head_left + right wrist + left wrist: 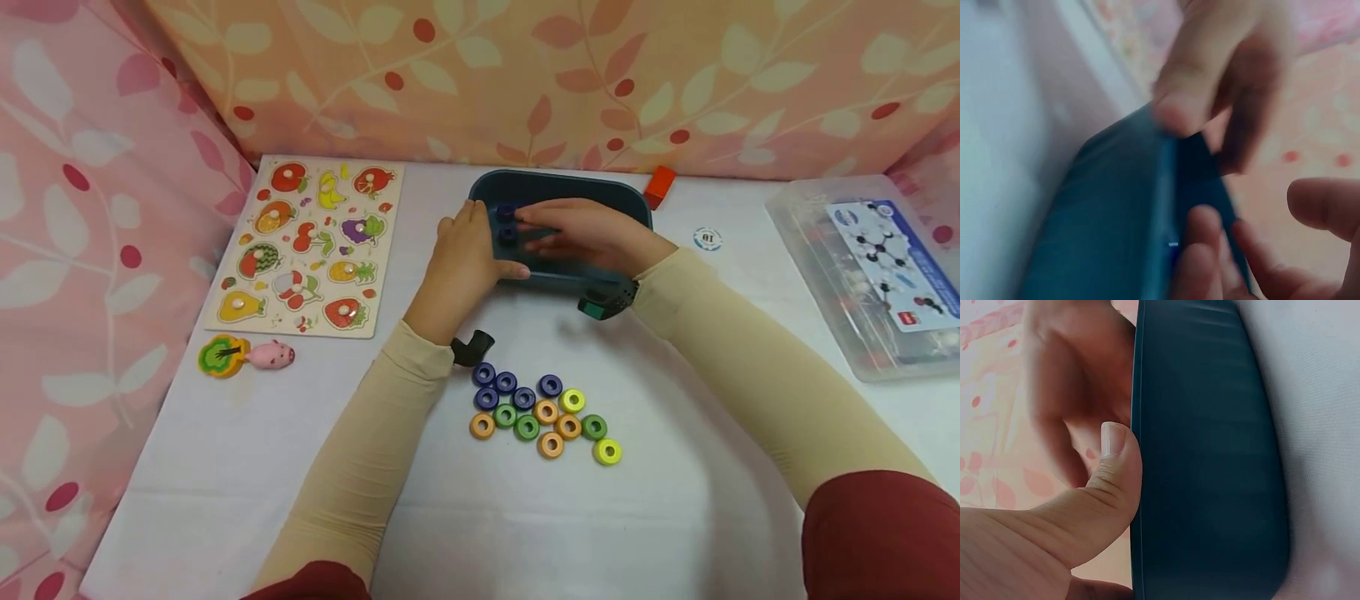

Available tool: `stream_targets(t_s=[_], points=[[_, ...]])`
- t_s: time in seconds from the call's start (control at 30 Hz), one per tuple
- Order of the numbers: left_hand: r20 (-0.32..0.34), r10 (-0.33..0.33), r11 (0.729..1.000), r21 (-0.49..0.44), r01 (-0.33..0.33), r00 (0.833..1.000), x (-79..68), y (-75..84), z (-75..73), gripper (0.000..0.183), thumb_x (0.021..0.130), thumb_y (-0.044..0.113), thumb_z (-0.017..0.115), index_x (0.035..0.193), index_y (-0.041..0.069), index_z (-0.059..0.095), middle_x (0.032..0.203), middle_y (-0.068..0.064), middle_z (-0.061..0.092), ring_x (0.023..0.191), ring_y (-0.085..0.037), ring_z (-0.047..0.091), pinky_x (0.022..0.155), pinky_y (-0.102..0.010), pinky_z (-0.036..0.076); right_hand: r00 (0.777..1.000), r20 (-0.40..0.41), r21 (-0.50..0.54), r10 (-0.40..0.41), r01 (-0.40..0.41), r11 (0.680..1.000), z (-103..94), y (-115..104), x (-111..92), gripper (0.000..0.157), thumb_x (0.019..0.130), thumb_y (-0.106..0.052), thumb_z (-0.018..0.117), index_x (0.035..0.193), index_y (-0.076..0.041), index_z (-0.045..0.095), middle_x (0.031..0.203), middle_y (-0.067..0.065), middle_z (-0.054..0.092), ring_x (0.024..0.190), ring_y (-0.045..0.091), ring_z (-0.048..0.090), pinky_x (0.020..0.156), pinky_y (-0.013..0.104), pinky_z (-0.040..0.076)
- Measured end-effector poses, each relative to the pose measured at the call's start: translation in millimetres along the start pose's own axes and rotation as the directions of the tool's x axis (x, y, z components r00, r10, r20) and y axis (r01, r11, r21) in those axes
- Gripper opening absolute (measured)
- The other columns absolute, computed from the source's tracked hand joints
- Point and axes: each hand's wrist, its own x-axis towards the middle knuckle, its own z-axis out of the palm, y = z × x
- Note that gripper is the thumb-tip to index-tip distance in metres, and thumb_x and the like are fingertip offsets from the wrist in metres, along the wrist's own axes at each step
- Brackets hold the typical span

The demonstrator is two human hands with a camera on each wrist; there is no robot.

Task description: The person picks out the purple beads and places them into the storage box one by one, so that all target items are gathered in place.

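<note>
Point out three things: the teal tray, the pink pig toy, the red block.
teal tray (1210, 456): left wrist view, on its outer side wall.
pink pig toy (267, 356): head view, on its body.
red block (661, 184): head view, near the middle of its visible surface.

At one o'clock, the tray (570, 185) is coloured dark teal; at five, rings (546, 419) are coloured indigo, orange, green and yellow (a peach curtain (480, 108), leaf-printed, is seen at twelve).
</note>
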Motion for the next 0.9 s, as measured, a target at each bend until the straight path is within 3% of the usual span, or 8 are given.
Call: stream_targets(t_s=[0.13,0.2,0.33,0.4,0.5,0.6,0.9], points=[[0.0,-0.001,1.0,-0.003,0.001,1.0,0.0,-1.3,1.9,0.117,0.077,0.053,0.082,0.158,-0.002,0.019,0.166,-0.018,0.019,0.142,-0.039,0.031,0.119,-0.043,0.03,0.997,-0.015,-0.059,-0.077,0.076,0.995,-2.7,7.2,-35.3,0.048,0.106,-0.039,0.048,0.145,-0.012,0.052,0.145,0.008,0.054,0.108,0.022,0.06,0.093,0.028,0.048],[-0.001,0.003,1.0,0.002,-0.003,1.0,0.4,-1.7,2.3,0.117,0.077,0.053,0.082,0.158,-0.002,0.019,0.166,-0.018,0.019,0.141,-0.039,0.032,0.119,-0.043,0.03,0.995,-0.01,-0.146,-0.104,0.101,0.984,0.3,14.2,-54.2,0.042,0.103,-0.038,0.054,0.138,-0.013,0.06,0.137,0.006,0.061,0.104,0.021,0.061,0.09,0.028,0.048],[-0.013,0.013,1.0,0.004,-0.013,1.0,0.2,-2.0,2.0,0.116,0.076,0.053,0.083,0.157,-0.002,0.021,0.166,-0.018,0.021,0.139,-0.04,0.034,0.118,-0.042,0.031,0.989,0.1,-0.35,-0.109,0.138,0.927,18.0,36.6,-79.9,0.033,0.094,-0.029,0.072,0.123,-0.014,0.071,0.115,0.006,0.073,0.096,0.024,0.063,0.083,0.032,0.05],[-0.018,0.015,1.0,-0.003,-0.015,1.0,-0.5,-1.7,1.5,0.116,0.075,0.052,0.084,0.157,-0.002,0.021,0.166,-0.018,0.022,0.139,-0.039,0.034,0.118,-0.042,0.031,0.982,0.171,-0.417,-0.086,0.151,0.896,28.3,50.9,-82.5,0.032,0.089,-0.024,0.078,0.119,-0.014,0.074,0.102,0.007,0.076,0.087,0.022,0.063,0.076,0.03,0.049],[-0.016,0.008,1.0,-0.008,-0.008,1.0,-0.2,-1.7,0.4,0.116,0.076,0.051,0.084,0.158,-0.001,0.021,0.166,-0.018,0.021,0.14,-0.039,0.033,0.119,-0.042,0.03,0.969,0.242,-0.44,-0.043,0.15,0.885,40.3,70.5,-76.1,0.03,0.086,-0.017,0.08,0.115,-0.013,0.075,0.088,0.008,0.076,0.075,0.018,0.062,0.069,0.027,0.047],[-0.008,0.001,1.0,-0.012,-0.001,1.0,0.3,-1.3,0.3,0.116,0.076,0.05,0.083,0.158,-0.001,0.02,0.166,-0.017,0.02,0.141,-0.038,0.032,0.119,-0.041,0.029,0.965,0.263,-0.451,-0.019,0.14,0.882,47.6,85.3,-68.7,0.028,0.083,-0.013,0.081,0.111,-0.014,0.077,0.083,0.003,0.075,0.071,0.012,0.062,0.067,0.024,0.047],[-0.006,-0.005,1.0,0.008,0.005,1.0,1.8,-0.6,1.0,0.116,0.075,0.052,0.083,0.158,0.0,0.02,0.167,-0.015,0.021,0.141,-0.037,0.033,0.119,-0.041,0.03,0.958,0.282,-0.479,-0.04,0.177,0.86,54.9,93.9,-65.0,0.022,0.085,-0.015,0.079,0.107,-0.018,0.079,0.098,-0.002,0.074,0.066,0.012,0.06,0.065,0.025,0.047]])
